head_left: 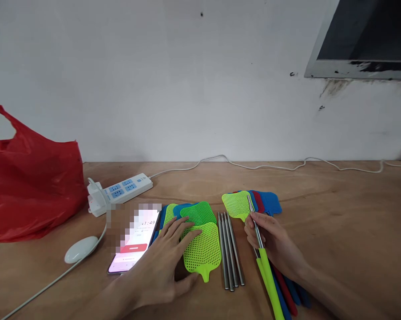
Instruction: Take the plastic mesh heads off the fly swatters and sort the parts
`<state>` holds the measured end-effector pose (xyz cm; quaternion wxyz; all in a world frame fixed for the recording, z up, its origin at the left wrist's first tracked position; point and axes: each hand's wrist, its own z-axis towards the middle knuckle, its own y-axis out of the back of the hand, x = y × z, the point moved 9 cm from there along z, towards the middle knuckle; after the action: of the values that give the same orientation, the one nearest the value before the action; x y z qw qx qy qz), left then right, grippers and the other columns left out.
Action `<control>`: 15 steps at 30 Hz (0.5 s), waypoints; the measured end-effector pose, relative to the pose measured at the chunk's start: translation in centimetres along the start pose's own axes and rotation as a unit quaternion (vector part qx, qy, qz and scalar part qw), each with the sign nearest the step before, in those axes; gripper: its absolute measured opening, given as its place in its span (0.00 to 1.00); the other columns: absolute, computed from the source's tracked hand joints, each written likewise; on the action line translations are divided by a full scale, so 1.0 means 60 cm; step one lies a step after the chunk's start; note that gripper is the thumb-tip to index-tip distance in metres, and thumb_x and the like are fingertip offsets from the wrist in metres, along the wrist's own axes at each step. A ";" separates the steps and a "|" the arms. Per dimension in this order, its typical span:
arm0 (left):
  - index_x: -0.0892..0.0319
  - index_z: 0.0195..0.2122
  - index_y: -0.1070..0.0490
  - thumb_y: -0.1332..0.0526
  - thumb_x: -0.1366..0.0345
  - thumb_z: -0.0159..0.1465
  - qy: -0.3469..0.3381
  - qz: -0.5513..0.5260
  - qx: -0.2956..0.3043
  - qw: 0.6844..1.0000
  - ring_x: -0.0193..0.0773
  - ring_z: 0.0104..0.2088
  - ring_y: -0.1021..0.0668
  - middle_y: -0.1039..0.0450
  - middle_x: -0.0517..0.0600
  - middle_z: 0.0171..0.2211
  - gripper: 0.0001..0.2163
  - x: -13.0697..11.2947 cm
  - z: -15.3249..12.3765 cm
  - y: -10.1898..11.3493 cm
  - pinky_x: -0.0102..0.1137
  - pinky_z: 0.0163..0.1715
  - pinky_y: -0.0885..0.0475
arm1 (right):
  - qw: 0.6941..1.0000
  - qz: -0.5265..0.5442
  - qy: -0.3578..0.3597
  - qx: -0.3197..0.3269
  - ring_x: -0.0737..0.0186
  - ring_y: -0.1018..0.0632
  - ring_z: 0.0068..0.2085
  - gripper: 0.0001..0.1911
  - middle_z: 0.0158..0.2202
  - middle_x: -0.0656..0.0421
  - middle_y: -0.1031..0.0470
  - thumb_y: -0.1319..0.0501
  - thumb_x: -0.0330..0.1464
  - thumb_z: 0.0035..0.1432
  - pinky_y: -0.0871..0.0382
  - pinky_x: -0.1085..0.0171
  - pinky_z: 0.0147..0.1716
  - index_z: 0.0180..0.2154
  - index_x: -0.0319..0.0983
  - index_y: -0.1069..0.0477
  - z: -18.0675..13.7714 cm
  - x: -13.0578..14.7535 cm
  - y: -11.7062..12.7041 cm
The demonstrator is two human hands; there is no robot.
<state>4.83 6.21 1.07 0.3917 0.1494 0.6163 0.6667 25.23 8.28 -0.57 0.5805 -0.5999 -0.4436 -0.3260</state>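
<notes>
My left hand [168, 255] lies with its fingers stretched out over a pile of perforated fly swatter heads; a yellow-green head [203, 249] is on top, under the fingertips, and a green head [200, 213] is just behind it. My right hand [267, 233] is closed around a steel rod with a yellow-green grip, a fly swatter handle [268, 275]. Its bare tip reaches up in front of another yellow-green swatter head [235, 204]. Below that hand are assembled swatters with blue and red grips [285, 289], partly hidden. Several loose steel rods [230, 253] lie side by side between my hands.
Left of my left hand is a lit phone [136, 240]. Behind it stands a white power strip [123, 189] with a plugged-in charger and cables. A white oval device [81, 250] and a red plastic bag [37, 178] are at the left. A white wall [187, 89] borders the table [353, 213].
</notes>
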 end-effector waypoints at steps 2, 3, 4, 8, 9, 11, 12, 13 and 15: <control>0.53 0.63 0.40 0.32 0.57 0.58 0.000 -0.003 -0.010 1.000 0.61 0.64 0.37 0.35 0.58 0.61 0.33 -0.003 0.002 0.006 0.59 0.61 0.39 | 1.000 -0.001 0.002 -0.002 0.71 0.48 0.20 0.21 0.19 0.67 0.46 0.29 0.47 0.49 0.56 0.65 0.21 0.22 0.38 0.31 -0.001 0.002 0.000; 0.53 0.63 0.39 0.31 0.55 0.58 -0.002 -0.004 -0.014 1.000 0.61 0.63 0.35 0.35 0.59 0.60 0.33 -0.005 0.003 0.008 0.59 0.60 0.37 | 1.000 0.000 0.001 -0.003 0.71 0.48 0.20 0.21 0.19 0.67 0.46 0.29 0.47 0.48 0.55 0.65 0.21 0.22 0.38 0.31 -0.001 0.002 -0.001; 0.53 0.62 0.40 0.31 0.54 0.58 -0.003 -0.004 -0.018 1.000 0.60 0.61 0.34 0.35 0.59 0.60 0.33 -0.006 0.003 0.011 0.58 0.59 0.36 | 1.000 0.002 0.000 -0.004 0.72 0.47 0.20 0.21 0.19 0.67 0.45 0.28 0.47 0.48 0.55 0.66 0.20 0.22 0.38 0.31 -0.001 0.002 -0.001; 0.53 0.62 0.42 0.32 0.53 0.59 0.001 -0.002 -0.040 0.999 0.60 0.57 0.30 0.35 0.60 0.58 0.33 -0.007 0.002 0.020 0.57 0.54 0.31 | 1.000 0.012 0.011 -0.011 0.73 0.43 0.19 0.22 0.19 0.66 0.40 0.29 0.46 0.49 0.51 0.68 0.19 0.21 0.38 0.33 0.003 0.004 0.002; 0.53 0.62 0.43 0.32 0.53 0.59 0.005 -0.003 -0.047 0.999 0.60 0.56 0.30 0.35 0.60 0.58 0.33 -0.006 0.002 0.023 0.57 0.53 0.31 | 1.000 0.010 0.013 -0.009 0.73 0.43 0.18 0.23 0.18 0.66 0.39 0.29 0.47 0.49 0.51 0.68 0.18 0.21 0.38 0.35 0.006 0.002 0.003; 0.52 0.61 0.44 0.32 0.52 0.60 0.016 -0.007 -0.063 0.998 0.59 0.56 0.30 0.36 0.60 0.58 0.32 -0.003 0.000 0.029 0.56 0.52 0.30 | 1.000 -0.001 0.011 0.003 0.74 0.45 0.15 0.24 0.15 0.67 0.40 0.31 0.49 0.51 0.55 0.68 0.15 0.21 0.40 0.37 0.012 -0.005 0.005; 0.52 0.61 0.45 0.33 0.51 0.61 0.024 -0.010 -0.073 0.997 0.59 0.56 0.30 0.37 0.59 0.59 0.31 -0.001 -0.001 0.031 0.55 0.52 0.29 | 1.000 -0.011 0.005 0.013 0.74 0.48 0.13 0.24 0.12 0.68 0.41 0.33 0.50 0.52 0.57 0.69 0.14 0.21 0.40 0.37 0.015 -0.011 0.006; 0.51 0.61 0.45 0.34 0.51 0.61 0.032 -0.014 -0.084 0.996 0.59 0.57 0.30 0.37 0.59 0.59 0.31 0.003 -0.002 0.034 0.54 0.52 0.29 | 0.999 -0.024 -0.002 0.028 0.75 0.50 0.12 0.24 0.10 0.70 0.44 0.35 0.51 0.54 0.58 0.69 0.13 0.22 0.40 0.37 0.017 -0.017 0.005; 0.50 0.61 0.45 0.35 0.51 0.63 0.051 -0.024 -0.112 0.992 0.58 0.58 0.31 0.37 0.58 0.59 0.29 0.010 -0.004 0.040 0.53 0.53 0.29 | 0.995 -0.060 -0.022 0.070 0.75 0.52 0.10 0.25 0.07 0.71 0.47 0.39 0.53 0.58 0.59 0.70 0.11 0.23 0.40 0.34 0.016 -0.031 -0.003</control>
<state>3.49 6.63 3.09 0.3897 0.0559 0.5605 0.7286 24.20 8.95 -2.26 0.5908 -0.5368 -0.5134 -0.3148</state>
